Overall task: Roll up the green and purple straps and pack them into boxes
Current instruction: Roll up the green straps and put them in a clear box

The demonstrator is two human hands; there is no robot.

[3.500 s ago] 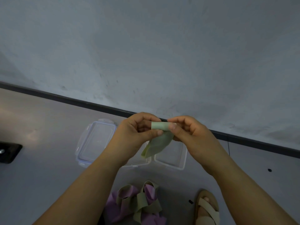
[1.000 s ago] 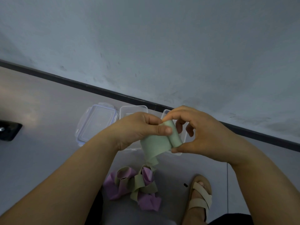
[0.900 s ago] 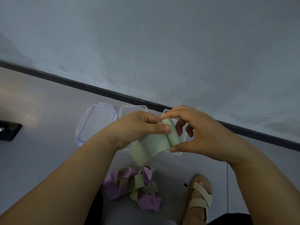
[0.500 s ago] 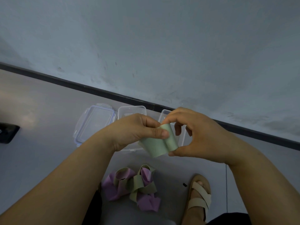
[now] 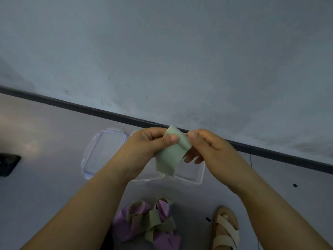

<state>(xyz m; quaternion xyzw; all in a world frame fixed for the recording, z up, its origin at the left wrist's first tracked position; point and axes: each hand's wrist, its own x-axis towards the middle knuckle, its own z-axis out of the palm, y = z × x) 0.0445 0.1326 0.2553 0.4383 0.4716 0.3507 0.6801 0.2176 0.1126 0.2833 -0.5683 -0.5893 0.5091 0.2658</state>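
Observation:
I hold a pale green strap (image 5: 171, 156) in the air with both hands. My left hand (image 5: 149, 147) pinches its upper left part between thumb and fingers. My right hand (image 5: 207, 147) grips the rolled upper right edge. A short loose end hangs down. Below the hands, two clear plastic boxes (image 5: 196, 175) sit on the floor, largely hidden. A tangled pile of purple and green straps (image 5: 149, 222) lies on the floor nearer to me.
A clear lid with a blue rim (image 5: 102, 152) lies left of the boxes. A dark object (image 5: 8, 165) sits at the left edge. My sandalled foot (image 5: 225, 230) is at the bottom right. A wall with a dark skirting (image 5: 72, 105) runs behind.
The free length of the green strap has shortened as it was wound. The hands have lifted slightly and the roll now tilts up toward the skirting.

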